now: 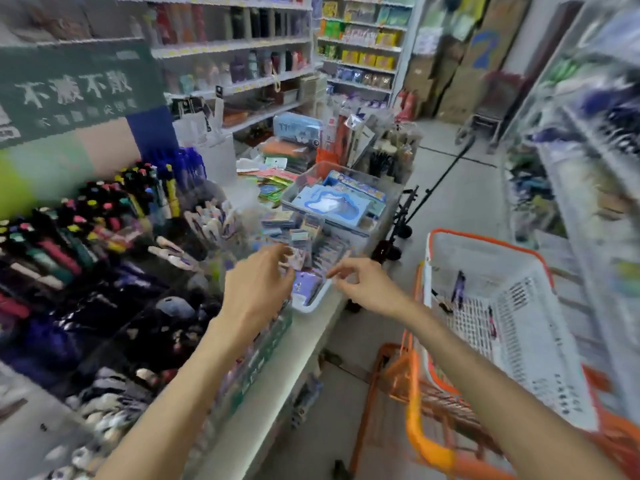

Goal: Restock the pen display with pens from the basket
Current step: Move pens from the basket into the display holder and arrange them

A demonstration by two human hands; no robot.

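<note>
The pen display point(104, 237) fills the left, its slanted rows packed with dark and coloured pens. At lower right a white basket with an orange rim point(540, 306) rests on an orange cart, and a few pens point(459, 289) lie inside it. My left hand point(256, 289) reaches over the display's right end with fingers spread, holding nothing I can make out. My right hand point(363, 282) hovers beside a small white tray point(308, 296) of packets, fingers loosely curled and empty. The picture is blurred.
Clear bins point(339, 202) of stationery packs sit on the counter behind the tray. Shelves of goods line the back and the right side. A black tripod point(415, 209) stands in the grey aisle floor between counter and cart.
</note>
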